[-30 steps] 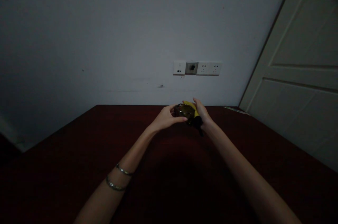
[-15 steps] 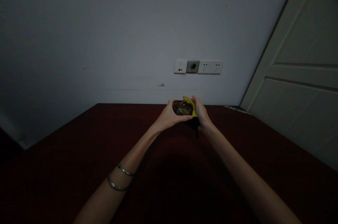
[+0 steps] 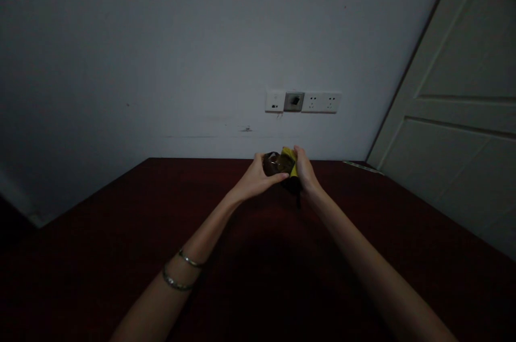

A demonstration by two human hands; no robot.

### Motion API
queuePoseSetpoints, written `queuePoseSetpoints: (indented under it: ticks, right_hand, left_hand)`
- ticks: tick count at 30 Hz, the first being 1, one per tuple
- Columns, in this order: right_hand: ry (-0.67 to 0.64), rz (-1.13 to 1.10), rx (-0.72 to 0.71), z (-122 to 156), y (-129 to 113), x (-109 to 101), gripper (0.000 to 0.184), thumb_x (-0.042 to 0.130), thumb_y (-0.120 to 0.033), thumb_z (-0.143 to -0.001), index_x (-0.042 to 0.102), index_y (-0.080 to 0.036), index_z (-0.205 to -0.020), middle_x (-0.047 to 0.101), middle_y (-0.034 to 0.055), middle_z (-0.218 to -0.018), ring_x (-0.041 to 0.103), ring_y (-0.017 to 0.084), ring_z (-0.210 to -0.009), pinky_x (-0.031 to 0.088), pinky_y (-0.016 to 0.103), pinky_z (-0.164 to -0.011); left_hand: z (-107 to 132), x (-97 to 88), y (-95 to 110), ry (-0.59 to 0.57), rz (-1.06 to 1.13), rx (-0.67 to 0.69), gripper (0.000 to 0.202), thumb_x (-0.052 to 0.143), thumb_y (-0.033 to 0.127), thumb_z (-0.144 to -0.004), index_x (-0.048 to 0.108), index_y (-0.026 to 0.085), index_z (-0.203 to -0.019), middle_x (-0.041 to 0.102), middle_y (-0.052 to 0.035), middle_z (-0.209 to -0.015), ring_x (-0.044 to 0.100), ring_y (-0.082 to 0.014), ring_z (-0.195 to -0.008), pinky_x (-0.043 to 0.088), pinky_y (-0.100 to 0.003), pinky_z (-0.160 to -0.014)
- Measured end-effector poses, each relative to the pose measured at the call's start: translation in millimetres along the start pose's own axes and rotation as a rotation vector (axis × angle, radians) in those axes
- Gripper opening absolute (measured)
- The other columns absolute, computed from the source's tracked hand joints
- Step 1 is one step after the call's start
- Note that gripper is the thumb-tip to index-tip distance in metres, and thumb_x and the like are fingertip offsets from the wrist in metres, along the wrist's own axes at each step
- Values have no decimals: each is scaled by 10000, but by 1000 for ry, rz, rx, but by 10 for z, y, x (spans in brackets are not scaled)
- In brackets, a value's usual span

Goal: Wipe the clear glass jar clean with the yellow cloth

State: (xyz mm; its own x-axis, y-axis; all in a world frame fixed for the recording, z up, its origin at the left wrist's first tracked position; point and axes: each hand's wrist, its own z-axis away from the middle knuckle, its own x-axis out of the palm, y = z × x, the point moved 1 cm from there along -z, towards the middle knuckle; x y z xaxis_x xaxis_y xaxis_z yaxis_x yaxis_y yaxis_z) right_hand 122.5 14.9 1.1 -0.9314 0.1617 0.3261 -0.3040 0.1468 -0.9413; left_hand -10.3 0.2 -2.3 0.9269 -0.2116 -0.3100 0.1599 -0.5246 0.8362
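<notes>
Both my hands meet above the far part of a dark red table (image 3: 121, 234). My left hand (image 3: 253, 180) is closed round a small dark rounded object (image 3: 276, 163); in the dim light I cannot make out what it is. My right hand (image 3: 305, 172) is closed on a yellow cloth (image 3: 289, 161) pressed against that object's right side. A dark strap or cord hangs down below my right hand. Two thin bangles (image 3: 177, 272) sit on my left forearm.
A pale wall rises behind the table, with a row of white sockets and a switch (image 3: 302, 101) just above my hands. A white panelled door (image 3: 455, 116) stands at the right. A thin flat strip (image 3: 358, 166) lies at the table's far right edge.
My hands have lifted slightly and drawn closer together. The dark object has turned in my left hand, and the yellow cloth has bunched smaller against it.
</notes>
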Motion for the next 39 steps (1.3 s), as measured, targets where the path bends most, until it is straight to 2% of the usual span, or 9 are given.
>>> queuePoseSetpoints:
  ticks: [4,8,10,14,20,29,33,36,39]
  right_hand:
    - [-8,15,-48,11,-3,33,325,469,-510,-790,616,-221,-792,687,12,-743,647,207,-782,494,282,-669]
    - [-33,-3,46,-8,-19,-12,308,422,-424,-823,638,-207,-862,698,26,-730,651,200,-742,495,288,-664]
    - [-65,2,102,-29,-29,-55,327,401,-404,-830,650,-193,-858,699,42,-703,652,199,-703,496,296,-642]
    - [-122,21,202,-46,-33,-118,333,398,-365,-832,667,-170,-824,692,57,-652,638,190,-615,477,287,-561]
    - [-61,5,180,59,-9,-70,309,408,-373,-832,624,-186,-713,644,25,-563,539,144,-457,430,266,-503]
    - [29,-65,-70,99,-25,34,251,442,-426,-787,571,-217,-730,621,-23,-659,574,155,-622,459,260,-619]
    - [51,-29,-192,123,0,73,215,470,-415,-766,543,-223,-703,596,-37,-678,546,139,-642,438,240,-617]
    - [76,14,-200,112,-11,74,194,491,-391,-756,557,-218,-696,598,-34,-683,538,142,-683,423,226,-615]
    - [81,56,-161,58,-47,27,186,532,-373,-742,598,-205,-696,629,-20,-705,557,154,-716,433,233,-638]
  left_hand:
    - [-2,18,-47,42,118,-26,771,765,363,-631,320,142,-1220,512,-186,-1243,531,-278,-1141,399,-475,-999]
    - [19,16,-29,-43,117,-49,993,771,353,-615,176,129,-1377,404,-219,-1380,415,-314,-1274,299,-502,-1078]
    - [32,-7,-5,-135,135,-49,891,724,351,-666,237,140,-1382,417,-189,-1389,388,-315,-1299,268,-505,-1096]
    - [38,-69,-8,-310,216,-2,587,636,300,-743,435,185,-1283,512,-115,-1334,457,-280,-1251,322,-481,-1076]
    - [8,-124,-101,-248,97,49,556,628,347,-762,444,187,-1262,517,-131,-1314,474,-267,-1229,339,-477,-1063]
    - [-11,-122,-3,-103,65,197,688,693,311,-700,335,159,-1268,424,-166,-1318,437,-280,-1239,337,-452,-1065]
    - [-4,-118,-22,-92,61,193,710,692,314,-701,281,129,-1250,405,-210,-1308,424,-289,-1249,350,-441,-1061]
    - [26,-92,-32,-92,31,194,775,681,320,-713,218,102,-1295,380,-240,-1334,400,-296,-1277,316,-450,-1085]
    - [66,-51,-15,-127,-21,122,933,703,350,-697,123,108,-1385,287,-249,-1431,319,-327,-1339,238,-512,-1114]
